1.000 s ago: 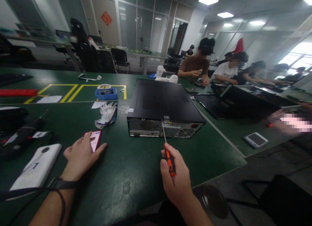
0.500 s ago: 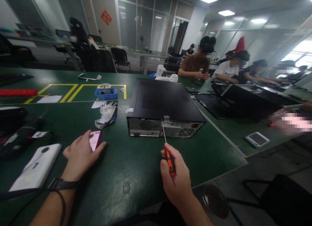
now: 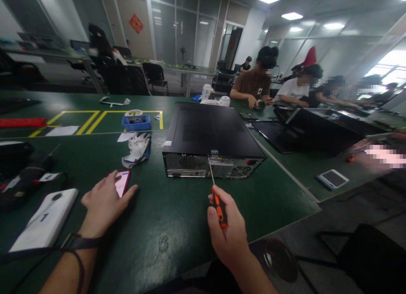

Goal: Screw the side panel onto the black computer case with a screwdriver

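My right hand (image 3: 229,226) grips a screwdriver (image 3: 218,207) by its orange and black handle. The thin metal shaft points away from me, its tip at the upper edge of the rear panel of a black desktop computer case (image 3: 218,121). The case lies flat on the green table, rear panel towards me. Over on the left, my left hand (image 3: 104,201) rests with its thumb spread from the fingers, partly covering a red-edged smartphone (image 3: 124,182) with a lit screen. Whether the fingers press on the phone cannot be made out.
Work gloves (image 3: 138,149) and a blue bin (image 3: 136,123) with a tape roll lie left of the case. A white device (image 3: 47,216) marked 1 and a power drill (image 3: 28,175) are at far left. Co-workers (image 3: 253,87) sit beyond. A small scale-like device (image 3: 333,179) lies right.
The view has shifted slightly. Both hands and the screwdriver keep nearly the same pose against the case and phone. A co-worker across the table has lowered one hand.
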Tool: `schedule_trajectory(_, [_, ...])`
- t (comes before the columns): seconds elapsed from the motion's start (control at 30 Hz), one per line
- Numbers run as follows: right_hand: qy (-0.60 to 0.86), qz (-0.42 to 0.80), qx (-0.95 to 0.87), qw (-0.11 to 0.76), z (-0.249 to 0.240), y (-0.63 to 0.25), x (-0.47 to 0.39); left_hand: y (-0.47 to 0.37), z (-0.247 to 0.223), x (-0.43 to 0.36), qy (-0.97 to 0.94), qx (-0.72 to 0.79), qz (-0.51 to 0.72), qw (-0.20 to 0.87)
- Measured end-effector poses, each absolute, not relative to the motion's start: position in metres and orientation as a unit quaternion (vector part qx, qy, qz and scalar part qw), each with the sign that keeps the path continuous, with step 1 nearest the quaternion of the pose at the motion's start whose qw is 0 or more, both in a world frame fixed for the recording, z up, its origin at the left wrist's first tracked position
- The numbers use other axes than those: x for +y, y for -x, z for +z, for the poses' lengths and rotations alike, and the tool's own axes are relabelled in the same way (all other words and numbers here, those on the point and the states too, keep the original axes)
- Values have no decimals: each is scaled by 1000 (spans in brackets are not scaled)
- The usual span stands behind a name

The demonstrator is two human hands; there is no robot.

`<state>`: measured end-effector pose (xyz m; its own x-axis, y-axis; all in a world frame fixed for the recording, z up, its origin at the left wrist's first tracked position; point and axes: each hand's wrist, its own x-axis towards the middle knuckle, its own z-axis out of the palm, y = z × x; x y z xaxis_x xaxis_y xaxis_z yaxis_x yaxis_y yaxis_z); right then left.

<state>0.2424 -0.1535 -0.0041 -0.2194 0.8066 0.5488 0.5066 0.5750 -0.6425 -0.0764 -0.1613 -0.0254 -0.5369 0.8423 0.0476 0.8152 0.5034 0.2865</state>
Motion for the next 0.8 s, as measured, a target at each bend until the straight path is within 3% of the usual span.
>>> schedule_trajectory(0.17, [427, 172, -764, 451, -5, -242, -154, 61, -12, -165, -501, 831, 236, 52])
schedule_trajectory(0.27, [425, 176, -764, 452, -3, -241, -154, 38, -4, -169, -503, 764, 394, 93])
schedule_trajectory(0.37, [425, 173, -765, 452, 0, -239, -155, 2, 3, -172, -500, 676, 483, 247])
schedule_trajectory(0.53, [424, 168, -771, 445, 3, -235, -158, -63, 14, -173, -497, 508, 430, 557])
schedule_trajectory(0.8, [423, 181, -776, 432, 5, -235, -158, -100, 17, -165, -365, 344, 440, 745])
